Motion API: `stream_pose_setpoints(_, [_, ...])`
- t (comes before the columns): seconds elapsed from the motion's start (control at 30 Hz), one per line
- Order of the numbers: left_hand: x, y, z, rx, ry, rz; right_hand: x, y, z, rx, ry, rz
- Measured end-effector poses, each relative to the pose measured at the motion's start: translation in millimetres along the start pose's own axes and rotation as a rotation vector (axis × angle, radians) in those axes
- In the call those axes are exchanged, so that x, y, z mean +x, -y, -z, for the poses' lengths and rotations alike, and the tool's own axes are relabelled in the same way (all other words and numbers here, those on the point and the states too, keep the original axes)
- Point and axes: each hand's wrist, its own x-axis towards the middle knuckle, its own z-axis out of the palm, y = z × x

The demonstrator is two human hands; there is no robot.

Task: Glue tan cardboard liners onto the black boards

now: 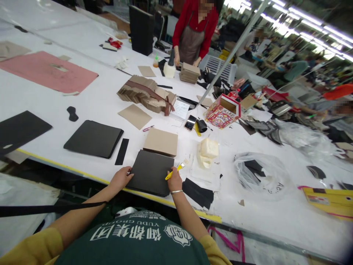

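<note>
In front of me a stack of square black panels lies near the table edge. My left hand grips the stack's left edge, fingers bent against it. At the right edge, my right hand is closed round a yellow-handled brush, its bristles pointing away to the right. Just behind the stack sits a pile of beige boards. Black strips lie beside my right wrist, and a single black strip lies left of the stack. A cream-coloured plastic container stands beyond the brush.
Another black panel stack lies to the left. Behind are a tied beige bundle, small pink-handled snips, a phone and a red patterned box. A plastic bag lies right. A co-worker in red sleeves stands opposite.
</note>
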Motion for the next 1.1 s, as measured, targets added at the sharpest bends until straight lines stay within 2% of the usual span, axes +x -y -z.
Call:
stream_pose_setpoints(0.1, [-5, -6, 6.3, 0.114, -0.139, -0.144, 5, -1, 17, 0.006, -0.038, 0.014])
stream_pose_setpoints(0.17, [-9, -15, 10.6, 0.166, -0.164, -0.302, 10, -3, 37, 0.064, -0.111, 0.049])
stream_pose_setpoints(0.23, [-13, -27, 11.5, 0.184, -0.061, -0.478, 16, -1, 57, 0.19, -0.174, 0.083])
stream_pose_setpoints(0.3, [-19, -41, 7.4, 0.201, 0.099, -0.659, 22, 9, 70, 0.362, -0.141, 0.081])
stream_pose_setpoints(0.37, [-25, -52, -1.5, 0.224, 0.237, -0.805, 28, 29, 73, 0.524, 0.017, 0.041])
stream_pose_setpoints(0.43, [-30, -58, -13.0, 0.235, 0.334, -0.893, 32, 53, 65, 0.629, 0.219, 0.039])
stream_pose_setpoints(0.5, [-32, -59, -24.1, 0.234, 0.389, -0.916, 32, 76, 51, 0.682, 0.363, 0.109])
stream_pose_setpoints(0.6, [-32, -58, -33.5, 0.259, 0.427, -0.896, 29, 101, 34, 0.689, 0.445, 0.259])
stream_pose_setpoints(0.8, [-30, -61, -28.3, 0.317, 0.436, -0.885, 36, 114, 23, 0.566, 0.567, 0.379])
stream_pose_setpoints(0.9, [-30, -62, -26.5, 0.317, 0.416, -0.895, 52, 112, 17, 0.54, 0.511, 0.375])
stream_pose_setpoints(1.0, [-28, -63, -26.2, 0.297, 0.391, -0.889, 70, 109, 10, 0.53, 0.353, 0.31])
stream_pose_setpoints(1.1, [-22, -67, -26.3, 0.309, 0.352, -0.814, 82, 110, 4, 0.493, 0.221, 0.199])
